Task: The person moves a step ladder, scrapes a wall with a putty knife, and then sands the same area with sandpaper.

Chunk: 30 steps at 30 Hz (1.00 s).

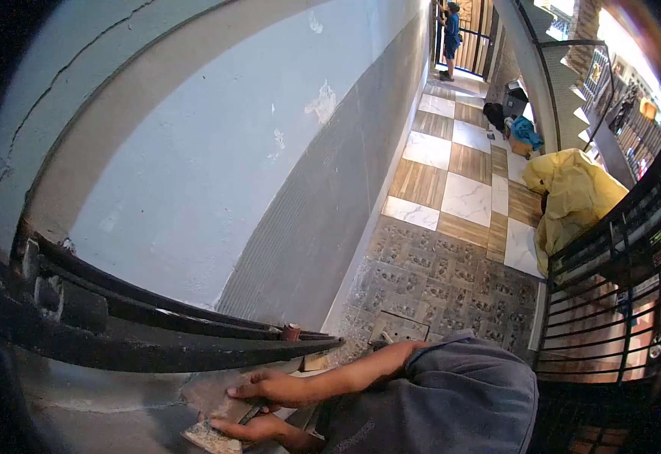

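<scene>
My right hand (270, 387), the upper one at the bottom of the view, has its fingers closed at the edge of a flat grey-brown piece (213, 395). Just below it, my left hand (245, 430) grips a rough, mortar-crusted piece (213, 437). A short dark edge or handle (251, 413) shows between the two hands; which piece it belongs to is unclear. Both hands are close together beside a ledge (96, 397), under the black metal bar (164, 353).
A pale blue wall (186, 166) has a grey combed lower band (307, 204). Wood-look and marble-look tiles (466, 193) cover the far floor; nearer lies rough patterned flooring (451, 280). Yellow sheeting (572, 185) and a black gate (610, 318) stand right. Another person (451, 38) stands far off.
</scene>
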{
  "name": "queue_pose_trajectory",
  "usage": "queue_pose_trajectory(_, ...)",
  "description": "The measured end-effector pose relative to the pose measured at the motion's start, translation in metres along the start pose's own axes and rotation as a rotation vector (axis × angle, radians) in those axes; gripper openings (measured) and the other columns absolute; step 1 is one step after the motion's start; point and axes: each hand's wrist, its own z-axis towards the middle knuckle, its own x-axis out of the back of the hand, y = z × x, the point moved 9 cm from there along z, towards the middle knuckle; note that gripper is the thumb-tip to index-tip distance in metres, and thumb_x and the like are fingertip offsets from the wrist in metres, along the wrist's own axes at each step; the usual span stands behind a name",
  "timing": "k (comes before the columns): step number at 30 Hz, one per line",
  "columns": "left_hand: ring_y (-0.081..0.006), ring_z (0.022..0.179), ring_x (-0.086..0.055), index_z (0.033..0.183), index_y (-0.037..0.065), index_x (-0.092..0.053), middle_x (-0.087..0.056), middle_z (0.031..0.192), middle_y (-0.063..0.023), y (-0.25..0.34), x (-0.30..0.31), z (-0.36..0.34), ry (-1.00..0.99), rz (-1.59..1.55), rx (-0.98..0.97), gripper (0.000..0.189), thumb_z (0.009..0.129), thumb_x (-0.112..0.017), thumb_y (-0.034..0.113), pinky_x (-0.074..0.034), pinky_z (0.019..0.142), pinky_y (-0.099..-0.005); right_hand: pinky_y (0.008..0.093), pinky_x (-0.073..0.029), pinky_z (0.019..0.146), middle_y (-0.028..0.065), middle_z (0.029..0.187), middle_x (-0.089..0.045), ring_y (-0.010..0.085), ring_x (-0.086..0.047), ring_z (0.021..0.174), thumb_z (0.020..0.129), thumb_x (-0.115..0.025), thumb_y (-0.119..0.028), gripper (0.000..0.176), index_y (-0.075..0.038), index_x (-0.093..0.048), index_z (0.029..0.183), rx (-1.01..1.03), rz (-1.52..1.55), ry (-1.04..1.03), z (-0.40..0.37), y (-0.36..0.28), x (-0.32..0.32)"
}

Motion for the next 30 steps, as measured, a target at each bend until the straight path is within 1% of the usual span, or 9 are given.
queue_pose_trajectory(11,-0.0286,0.107,-0.045,0.127,0.002,-0.034,-0.043,0.121,-0.0167,0.036,0.025,0.032,0.009,0.406,-0.541,0.047,0.094,-0.028,0.035,-0.037,0.093,-0.0372,0.0166,-0.029,0.032,-0.0026,0.053,-0.051,0.0040,-0.042,0.038,0.083,-0.060,-0.029,0.024,-0.006,-0.056,0.088,-0.025,-0.145,-0.230,-0.013,-0.011,-0.032)
queue_pose_trajectory(16,-0.0221,0.105,-0.043,0.117,0.000,-0.039,-0.042,0.115,-0.0134,0.047,0.018,0.026,0.091,0.257,-0.537,0.039,0.094,-0.029,0.031,-0.037,0.090,-0.0360,0.0182,-0.032,0.033,0.0002,0.052,-0.052,0.0061,-0.044,0.038,0.083,-0.060,-0.027,0.024,-0.004,-0.056,0.083,-0.022,-0.172,-0.222,-0.011,-0.009,-0.034)
queue_pose_trajectory(21,-0.0298,0.117,-0.039,0.131,0.003,-0.031,-0.035,0.131,-0.0170,-0.010,0.063,0.069,-0.018,0.498,-0.584,0.047,0.092,-0.033,0.029,-0.033,0.098,-0.0409,0.0233,-0.037,0.036,0.0020,0.048,-0.050,0.0118,-0.047,0.038,0.085,-0.058,-0.028,0.028,0.000,-0.055,0.084,0.333,-0.504,-0.255,-0.015,-0.032,-0.041)
queue_pose_trajectory(23,-0.0293,0.114,-0.041,0.128,0.002,-0.033,-0.036,0.128,-0.0158,-0.021,0.043,0.066,0.095,0.053,-0.029,0.048,0.091,-0.034,0.032,-0.036,0.094,-0.0415,0.0286,-0.041,0.049,0.0091,0.066,-0.052,0.0186,-0.051,0.057,0.085,-0.056,-0.026,0.026,0.001,-0.054,0.087,0.392,-0.688,-0.187,-0.017,-0.034,-0.037)
queue_pose_trajectory(24,-0.0293,0.114,-0.041,0.128,0.002,-0.033,-0.036,0.128,-0.0158,-0.029,0.049,0.067,0.098,0.052,-0.031,0.048,0.091,-0.034,0.032,-0.036,0.094,-0.0415,0.0339,-0.045,0.062,0.0162,0.084,-0.055,0.0254,-0.056,0.076,0.086,-0.054,-0.023,0.025,0.002,-0.053,0.090,0.454,-0.874,-0.104,-0.019,-0.039,-0.033)
queue_pose_trajectory(25,-0.0292,0.111,-0.043,0.125,0.001,-0.035,-0.039,0.124,-0.0148,-0.022,0.041,0.065,-0.093,0.146,-0.309,0.046,0.091,-0.036,0.032,-0.037,0.093,-0.0413,0.0339,-0.045,0.062,0.0162,0.084,-0.055,0.0254,-0.056,0.076,0.086,-0.054,-0.023,0.025,0.002,-0.053,0.090,0.455,-0.876,-0.104,-0.021,-0.040,-0.034)
queue_pose_trajectory(27,-0.0220,0.114,-0.039,0.121,-0.002,-0.040,-0.040,0.121,-0.0143,0.033,-0.007,0.014,-0.302,0.340,-0.813,0.051,0.091,-0.037,0.039,-0.032,0.096,-0.0365,0.0322,-0.044,0.058,0.0148,0.076,-0.056,0.0215,-0.057,0.069,0.086,-0.054,-0.019,0.022,0.003,-0.055,0.085,0.971,-0.888,-0.099,-0.052,-0.073,-0.051)
queue_pose_trajectory(28,-0.0220,0.114,-0.039,0.121,-0.002,-0.040,-0.040,0.121,-0.0143,0.033,-0.009,0.015,-0.288,0.339,-0.813,0.051,0.091,-0.037,0.039,-0.032,0.096,-0.0365,0.0322,-0.044,0.058,0.0148,0.076,-0.056,0.0215,-0.057,0.069,0.086,-0.054,-0.019,0.022,0.003,-0.055,0.085,0.968,-0.895,-0.111,-0.054,-0.069,-0.043)
queue_pose_trajectory(30,-0.0172,0.099,-0.045,0.119,-0.003,-0.041,-0.044,0.115,-0.0110,-0.027,0.022,0.052,-0.067,0.089,-0.012,0.050,0.090,-0.039,0.038,-0.038,0.084,-0.0309,0.0339,-0.043,0.066,0.0181,0.088,-0.054,0.0254,-0.055,0.081,0.085,-0.053,-0.013,0.018,0.005,-0.055,0.089,1.012,-0.909,-0.252,-0.070,-0.057,-0.025)
